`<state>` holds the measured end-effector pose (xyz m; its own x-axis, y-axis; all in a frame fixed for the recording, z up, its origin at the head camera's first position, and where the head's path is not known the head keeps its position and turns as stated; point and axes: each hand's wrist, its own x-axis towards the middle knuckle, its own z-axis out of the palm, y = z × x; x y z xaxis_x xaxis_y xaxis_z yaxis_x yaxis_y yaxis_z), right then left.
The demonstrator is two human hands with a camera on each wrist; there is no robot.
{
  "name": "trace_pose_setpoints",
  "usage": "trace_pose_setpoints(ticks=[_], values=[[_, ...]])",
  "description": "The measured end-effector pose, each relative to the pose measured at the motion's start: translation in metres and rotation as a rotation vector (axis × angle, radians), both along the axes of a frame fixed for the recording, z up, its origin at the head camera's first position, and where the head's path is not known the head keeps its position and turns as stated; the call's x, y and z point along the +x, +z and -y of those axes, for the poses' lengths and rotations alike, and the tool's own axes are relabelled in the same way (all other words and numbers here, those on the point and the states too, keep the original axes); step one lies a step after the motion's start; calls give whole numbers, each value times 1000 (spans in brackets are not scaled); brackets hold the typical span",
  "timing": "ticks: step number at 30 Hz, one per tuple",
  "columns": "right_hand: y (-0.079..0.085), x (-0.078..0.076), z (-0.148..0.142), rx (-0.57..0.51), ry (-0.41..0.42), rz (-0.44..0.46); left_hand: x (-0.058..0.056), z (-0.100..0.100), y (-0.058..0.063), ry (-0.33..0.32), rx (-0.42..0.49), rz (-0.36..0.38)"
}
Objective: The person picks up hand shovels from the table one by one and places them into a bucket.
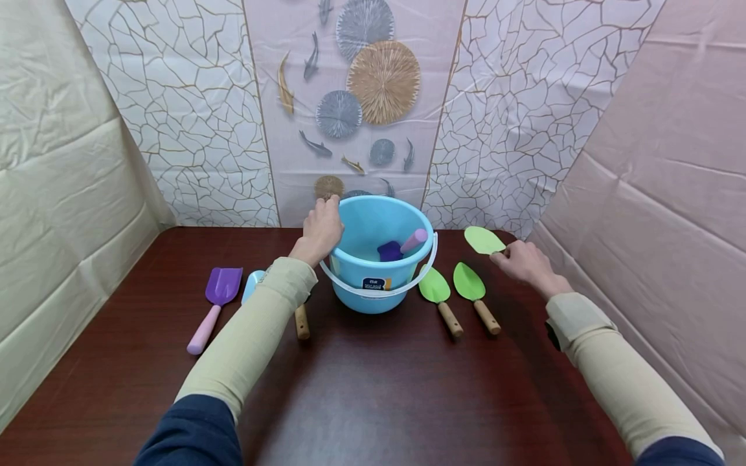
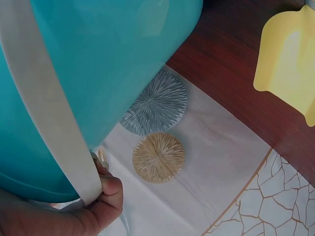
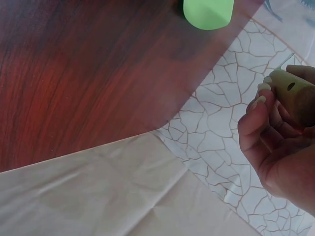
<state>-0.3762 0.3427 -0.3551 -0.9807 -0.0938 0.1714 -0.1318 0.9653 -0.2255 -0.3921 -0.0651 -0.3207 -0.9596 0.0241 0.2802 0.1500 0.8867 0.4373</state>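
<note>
A light blue bucket (image 1: pixel 373 304) stands upright, its white handle (image 1: pixel 373 293) hanging down in front. Inside it is a small shovel with a purple blade and pink handle (image 1: pixel 414 241). My left hand (image 1: pixel 322 232) grips the bucket's far left rim; in the left wrist view its fingers curl beside the white handle (image 2: pixel 54 123). Out to the right, my right hand (image 1: pixel 526 264) holds a trowel by its wooden handle (image 3: pixel 295 93), the light green blade (image 1: pixel 484 240) raised and pointing left. Two green trowels (image 1: pixel 434 285) (image 1: pixel 469 282) lie between the bucket and that hand.
Left of the bucket lie a purple shovel (image 1: pixel 223 285) with a pink handle and a light blue blade (image 1: pixel 253 285). My left arm partly hides a wooden handle (image 1: pixel 302 322). A yellow blade (image 2: pixel 288 59) shows in the left wrist view. Patterned cloth (image 1: pixel 192 116) walls the table's back.
</note>
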Motion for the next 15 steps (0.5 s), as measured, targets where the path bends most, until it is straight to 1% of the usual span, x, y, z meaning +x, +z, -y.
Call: trace_pose_setpoints(ticks=[7,15], values=[[5,0,6,3,8,-12,0,0,0,3,2,5],[11,0,9,-8,-2,1,1,0,1,-2,6,2]])
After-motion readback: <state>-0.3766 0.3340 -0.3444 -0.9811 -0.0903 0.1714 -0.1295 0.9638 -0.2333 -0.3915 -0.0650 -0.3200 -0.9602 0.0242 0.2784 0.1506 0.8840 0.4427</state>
